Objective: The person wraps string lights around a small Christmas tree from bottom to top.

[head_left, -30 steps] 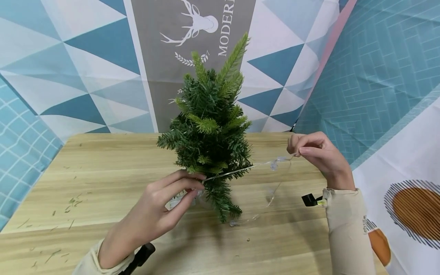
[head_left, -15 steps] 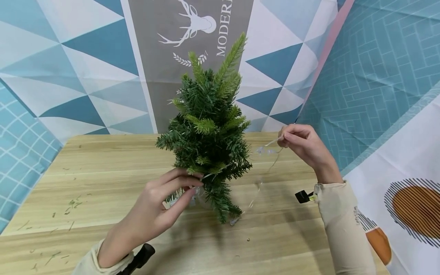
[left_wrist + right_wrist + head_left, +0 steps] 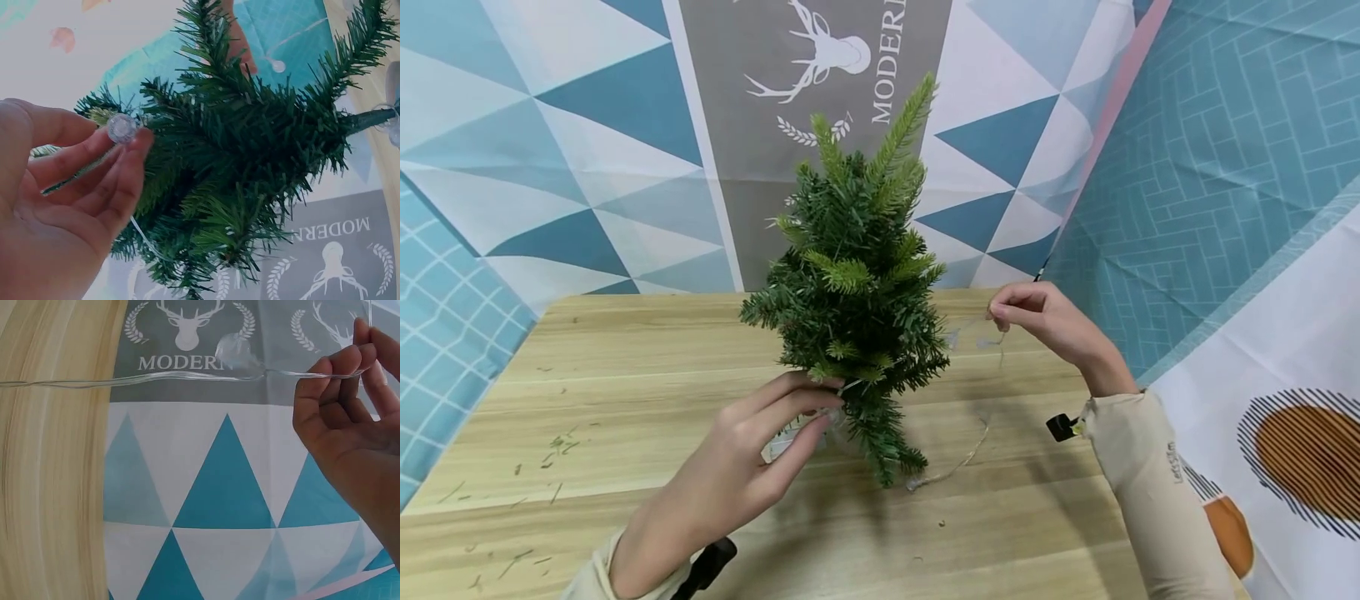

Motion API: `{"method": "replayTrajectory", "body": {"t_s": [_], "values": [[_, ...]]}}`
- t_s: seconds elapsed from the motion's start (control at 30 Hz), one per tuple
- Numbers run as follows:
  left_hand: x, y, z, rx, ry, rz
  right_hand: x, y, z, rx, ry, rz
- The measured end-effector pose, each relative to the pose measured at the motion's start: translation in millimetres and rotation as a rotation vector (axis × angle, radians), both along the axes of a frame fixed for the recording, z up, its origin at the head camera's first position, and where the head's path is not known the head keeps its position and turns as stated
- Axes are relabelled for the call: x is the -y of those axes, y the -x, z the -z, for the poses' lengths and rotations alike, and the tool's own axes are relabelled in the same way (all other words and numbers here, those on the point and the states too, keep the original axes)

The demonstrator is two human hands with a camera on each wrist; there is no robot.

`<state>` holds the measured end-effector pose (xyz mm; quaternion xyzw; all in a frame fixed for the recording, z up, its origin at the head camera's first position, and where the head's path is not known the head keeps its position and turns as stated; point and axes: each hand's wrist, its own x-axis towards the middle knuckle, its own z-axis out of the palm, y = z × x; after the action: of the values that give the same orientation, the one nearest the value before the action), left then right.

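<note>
A small artificial Christmas tree [image 3: 857, 275] stands upright on the table, with light-tipped branches at its top. A string of lights on thin clear wire [image 3: 967, 461] runs by its right side. At the lower left branches, my left hand [image 3: 741, 454] pinches a clear bulb [image 3: 122, 129] of that string between thumb and fingers. My right hand [image 3: 1048, 325], right of the tree, pinches the clear wire [image 3: 169, 376] between fingertips. A clear bulb [image 3: 236, 351] hangs on the wire near those fingers. Branches hide part of the wire behind the tree.
The wooden table [image 3: 647, 350] carries scattered green needle bits [image 3: 560, 442] at left. Patterned cloth with a deer print [image 3: 820, 58] hangs behind it. Blue brick-patterned cloth [image 3: 1247, 150] hangs at right. A small black device [image 3: 1062, 427] sits at the right cuff.
My right hand has moved left toward the tree, and the wire between the hands has gone from taut in front to slack, passing behind the branches. The left hand stays nearly still.
</note>
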<state>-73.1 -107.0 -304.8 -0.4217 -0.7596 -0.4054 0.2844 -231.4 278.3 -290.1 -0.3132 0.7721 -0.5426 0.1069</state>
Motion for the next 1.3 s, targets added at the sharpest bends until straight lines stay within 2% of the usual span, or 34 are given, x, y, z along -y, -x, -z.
{"method": "replayTrajectory", "body": {"t_s": [0.1,0.17,0.3,0.37,0.43,0.6,0.73,0.8,0.9,0.97,1.07,1.2,1.3], "values": [[0.1,0.3,-0.2,-0.032,-0.005,-0.001,-5.5,-1.0,3.6,0.036,0.092,-0.065],[0.3,1.0,0.2,-0.052,0.011,-0.006,-9.7,-2.0,7.0,0.067,0.118,-0.110],[0.0,2.0,1.1,-0.089,0.059,-0.029,-13.2,-3.7,15.6,0.087,-0.003,-0.146],[-0.2,2.2,1.2,-0.111,0.053,-0.024,-12.7,-3.8,19.4,0.077,-0.030,-0.190],[0.1,2.4,0.8,-0.122,0.027,-0.011,-12.9,-4.0,22.8,0.084,0.050,-0.250],[1.2,3.7,0.7,-0.136,-0.017,0.001,-16.7,-6.4,27.7,0.135,0.390,-0.413],[1.5,4.5,2.6,-0.140,0.012,-0.008,-18.2,-9.3,30.1,0.131,0.496,-0.489],[1.5,4.6,3.0,-0.133,0.033,-0.016,-18.7,-10.5,29.9,0.105,0.491,-0.459],[1.4,4.2,2.4,-0.129,0.068,-0.046,-17.9,-10.5,25.2,0.097,0.404,-0.313],[1.2,3.8,1.7,-0.135,0.091,-0.073,-17.7,-9.3,19.1,0.103,0.306,-0.197],[1.0,2.3,1.3,-0.140,0.122,-0.102,-17.0,-7.4,5.4,0.067,0.092,-0.051],[2.5,-2.3,2.7,-0.132,0.154,-0.136,-12.1,-6.5,-12.4,-0.113,-0.236,0.093],[6.2,-7.5,4.3,-0.123,0.169,-0.159,-4.0,-7.7,-19.6,-0.311,-0.401,0.215]]}}
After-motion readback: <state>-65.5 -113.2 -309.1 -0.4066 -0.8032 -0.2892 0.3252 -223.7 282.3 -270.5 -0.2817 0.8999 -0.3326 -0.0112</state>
